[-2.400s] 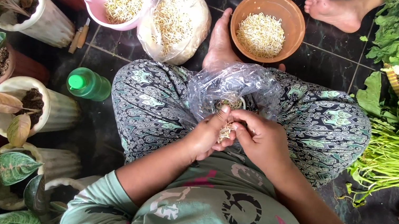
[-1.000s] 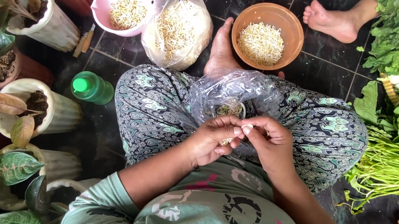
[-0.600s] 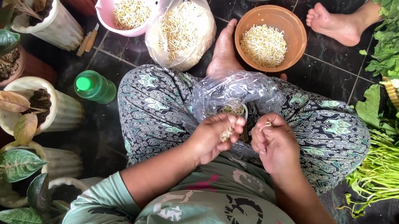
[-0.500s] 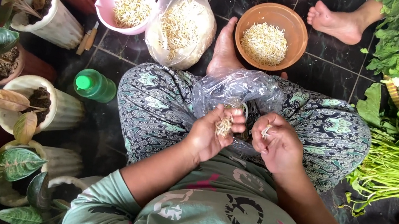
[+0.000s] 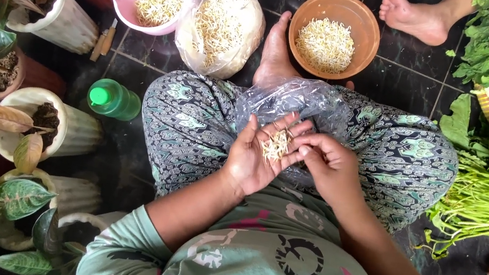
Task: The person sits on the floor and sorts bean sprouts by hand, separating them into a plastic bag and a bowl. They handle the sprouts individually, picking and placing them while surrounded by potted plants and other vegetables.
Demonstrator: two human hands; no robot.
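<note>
Pale bean sprouts [image 5: 276, 144] lie in a small heap on my left hand [image 5: 254, 159], palm up and fingers spread, over the clear plastic bag [image 5: 290, 99] on my lap. My right hand [image 5: 328, 167] pinches at the heap's edge; picking one sprout out cleanly comes next, I think. Half a second ago my hands were apart, the left more closed.

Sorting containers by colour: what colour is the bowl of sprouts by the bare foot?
Brown bowl, clearest in the head view.
</note>
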